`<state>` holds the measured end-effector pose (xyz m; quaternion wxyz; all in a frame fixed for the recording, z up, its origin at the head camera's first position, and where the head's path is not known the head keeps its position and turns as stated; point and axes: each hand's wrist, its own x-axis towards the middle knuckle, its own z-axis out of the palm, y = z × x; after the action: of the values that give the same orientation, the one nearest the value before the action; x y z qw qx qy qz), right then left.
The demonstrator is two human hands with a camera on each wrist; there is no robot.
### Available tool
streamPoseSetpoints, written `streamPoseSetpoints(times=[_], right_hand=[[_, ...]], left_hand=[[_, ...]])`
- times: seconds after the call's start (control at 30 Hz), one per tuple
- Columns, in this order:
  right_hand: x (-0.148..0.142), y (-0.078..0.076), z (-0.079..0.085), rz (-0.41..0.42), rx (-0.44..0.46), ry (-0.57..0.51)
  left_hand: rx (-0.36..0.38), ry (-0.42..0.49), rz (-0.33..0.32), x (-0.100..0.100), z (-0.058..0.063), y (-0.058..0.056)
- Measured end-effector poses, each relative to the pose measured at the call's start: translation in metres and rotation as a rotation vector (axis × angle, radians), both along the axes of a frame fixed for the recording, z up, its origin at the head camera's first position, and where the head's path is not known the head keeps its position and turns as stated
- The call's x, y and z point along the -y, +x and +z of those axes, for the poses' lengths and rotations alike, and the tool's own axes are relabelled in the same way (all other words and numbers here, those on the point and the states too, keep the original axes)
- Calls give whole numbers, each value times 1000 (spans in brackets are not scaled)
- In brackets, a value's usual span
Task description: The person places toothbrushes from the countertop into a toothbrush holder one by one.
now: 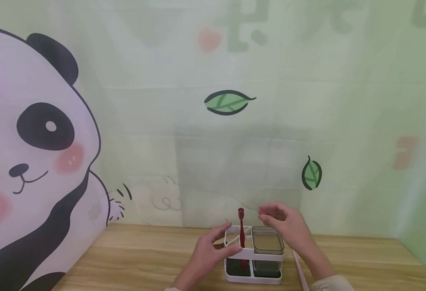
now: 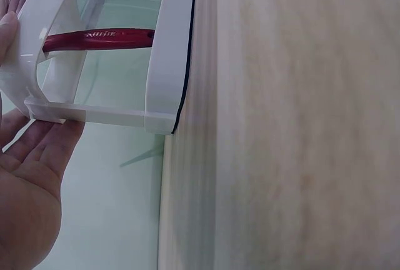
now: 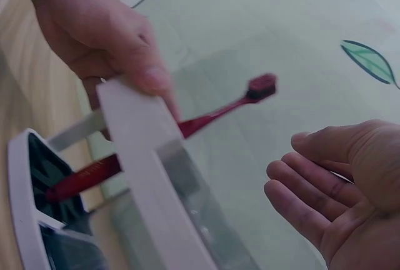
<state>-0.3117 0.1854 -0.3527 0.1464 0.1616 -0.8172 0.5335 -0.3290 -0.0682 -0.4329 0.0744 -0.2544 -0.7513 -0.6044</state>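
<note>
A white toothbrush holder [image 1: 256,256] with a dark base stands on the table. My left hand [image 1: 207,252] grips its upper frame at the left side, with the thumb on the front rim and the fingers towards the back. A red toothbrush [image 1: 242,232] stands upright in a left compartment, bristle head up, its handle end down at the base. The right compartment holds a clear greyish cup [image 1: 268,251]. My right hand [image 3: 337,189] is held above and right of the cup, its fingers loosely bent with nothing in them, apart from the toothbrush [image 3: 219,112].
On the wood-grain table [image 1: 143,250], a thin pale pink strip [image 1: 301,270] lies right of the holder, partly behind my right forearm. A pale green cloth backdrop [image 1: 143,121] with a printed panda [image 1: 53,169] and leaves rises behind the table.
</note>
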Motion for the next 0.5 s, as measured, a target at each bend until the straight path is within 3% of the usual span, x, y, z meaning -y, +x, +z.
streamPoseSetpoints(times=[0.17,0.5], right_hand=[[-15,2,7,-2,-6,-36],[-42,5,14,-28,-10,2]], left_hand=[[-7,-1,5,0,-1,0],[-3,-9,13,-1,-1,0]])
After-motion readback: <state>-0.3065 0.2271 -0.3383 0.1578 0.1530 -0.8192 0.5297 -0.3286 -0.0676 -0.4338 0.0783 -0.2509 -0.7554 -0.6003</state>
